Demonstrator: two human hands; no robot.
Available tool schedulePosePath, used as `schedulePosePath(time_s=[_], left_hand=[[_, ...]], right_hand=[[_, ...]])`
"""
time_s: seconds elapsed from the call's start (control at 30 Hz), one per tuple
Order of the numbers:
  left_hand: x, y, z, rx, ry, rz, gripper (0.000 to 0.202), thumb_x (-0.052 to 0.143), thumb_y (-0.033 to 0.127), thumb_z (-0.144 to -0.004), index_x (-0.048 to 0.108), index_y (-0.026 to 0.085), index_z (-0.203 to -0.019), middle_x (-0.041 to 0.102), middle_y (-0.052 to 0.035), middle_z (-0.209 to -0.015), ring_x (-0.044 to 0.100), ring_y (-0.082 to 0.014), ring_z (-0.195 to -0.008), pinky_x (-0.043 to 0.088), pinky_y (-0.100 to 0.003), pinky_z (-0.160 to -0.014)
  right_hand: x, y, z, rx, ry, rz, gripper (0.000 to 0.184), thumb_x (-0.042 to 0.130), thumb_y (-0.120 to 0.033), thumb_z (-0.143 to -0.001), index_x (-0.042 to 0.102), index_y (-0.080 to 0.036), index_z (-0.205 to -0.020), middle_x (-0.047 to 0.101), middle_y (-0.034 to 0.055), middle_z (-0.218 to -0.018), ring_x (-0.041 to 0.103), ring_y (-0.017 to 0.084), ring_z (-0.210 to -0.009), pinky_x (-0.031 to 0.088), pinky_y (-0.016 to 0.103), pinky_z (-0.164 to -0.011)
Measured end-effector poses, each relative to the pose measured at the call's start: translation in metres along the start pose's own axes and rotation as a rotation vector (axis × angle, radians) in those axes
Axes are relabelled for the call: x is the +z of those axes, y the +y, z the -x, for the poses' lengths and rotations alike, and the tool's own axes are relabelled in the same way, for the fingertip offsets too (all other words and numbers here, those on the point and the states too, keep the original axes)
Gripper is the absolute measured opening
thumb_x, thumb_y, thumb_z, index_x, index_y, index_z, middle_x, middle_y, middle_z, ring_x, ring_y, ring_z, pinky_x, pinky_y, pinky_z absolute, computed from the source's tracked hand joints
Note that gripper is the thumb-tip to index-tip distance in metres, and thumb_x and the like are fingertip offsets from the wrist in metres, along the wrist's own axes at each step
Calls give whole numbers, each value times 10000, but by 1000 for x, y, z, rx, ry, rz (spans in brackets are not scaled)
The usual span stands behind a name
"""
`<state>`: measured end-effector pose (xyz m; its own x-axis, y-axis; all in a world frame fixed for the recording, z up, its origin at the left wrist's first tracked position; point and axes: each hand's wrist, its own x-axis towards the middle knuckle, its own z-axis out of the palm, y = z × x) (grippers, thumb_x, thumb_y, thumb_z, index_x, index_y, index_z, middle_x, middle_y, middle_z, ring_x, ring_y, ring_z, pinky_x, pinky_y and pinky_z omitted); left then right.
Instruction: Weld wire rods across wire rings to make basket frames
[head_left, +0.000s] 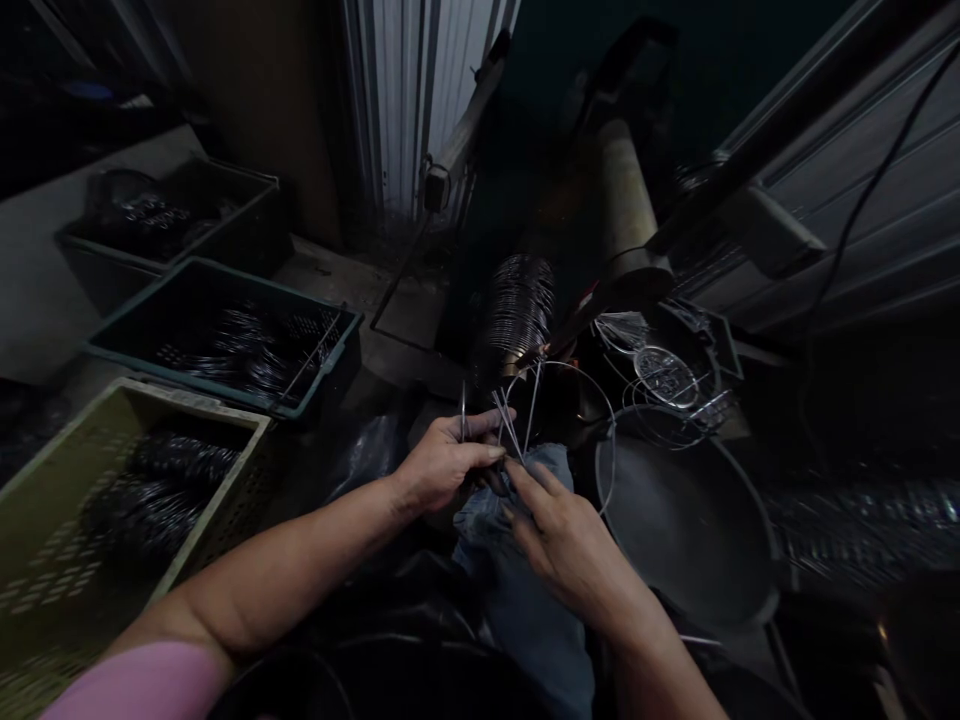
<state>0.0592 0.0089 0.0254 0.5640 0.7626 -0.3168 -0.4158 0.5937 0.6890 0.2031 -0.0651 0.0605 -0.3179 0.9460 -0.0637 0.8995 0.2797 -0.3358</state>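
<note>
My left hand [444, 462] is closed in front of my lap, its thumb and fingers pinching several thin metal wires [510, 425] that stick up in a small bunch. My right hand [561, 535] meets the lower ends of these wires, fingers bent towards them; its fingertips are partly hidden. A large thin wire loop [613, 450] curves round to the right, above my right hand. Just beyond the hands, a stack of dark wire rings [523, 300] hangs on a bar with a brass-coloured end. What lies between the two palms is too dark to make out.
To the left stand a yellow-green crate [259, 430], a dark green crate [112, 345] and a grey bin [274, 190], all holding dark wire coils. A round grey tub [686, 520] is at the right, below loose wire rings [666, 377]. A thick cylindrical machine part [628, 195] juts out overhead.
</note>
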Motion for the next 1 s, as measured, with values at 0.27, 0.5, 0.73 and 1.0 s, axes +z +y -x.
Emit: schedulePosePath(time_s=[0.27, 0.5, 0.73, 1.0], left_hand=[[8, 8, -6, -27, -2, 29, 569, 651, 101, -603, 572, 115, -1166, 562, 29, -602, 564, -109, -464, 455, -255, -509], [11, 11, -6, -28, -9, 27, 523, 657, 97, -600, 611, 133, -1120, 542, 34, -568, 549, -101, -441, 424, -229, -468], [8, 12, -3, -15, 24, -7, 499, 656, 92, -610, 617, 132, -1106, 602, -7, -651, 584, -125, -531, 468, -252, -512], [-29, 19, 29, -1, 111, -91, 480, 674, 101, -618, 626, 120, -1095, 611, -16, -686, 580, -111, -569, 510, -267, -570]], right_hand=[[-14, 4, -5, 9, -5, 22, 429, 388, -182, -847, 449, -101, -1264, 536, 183, -1189, 559, 273, -1047, 485, 399, -830], [-19, 3, -6, 5, -1, -54, 431, 408, -167, -836, 445, -143, -1265, 548, 136, -1153, 591, 220, -945, 499, 337, -763], [-19, 5, 6, -105, 222, -82, 360, 487, -219, -822, 518, -173, -1178, 604, 103, -1016, 569, 217, -923, 450, 358, -790], [-19, -2, 27, -174, 54, 131, 625, 596, -312, -744, 387, -141, -1307, 555, 145, -1125, 475, 298, -1061, 267, 494, -921]])
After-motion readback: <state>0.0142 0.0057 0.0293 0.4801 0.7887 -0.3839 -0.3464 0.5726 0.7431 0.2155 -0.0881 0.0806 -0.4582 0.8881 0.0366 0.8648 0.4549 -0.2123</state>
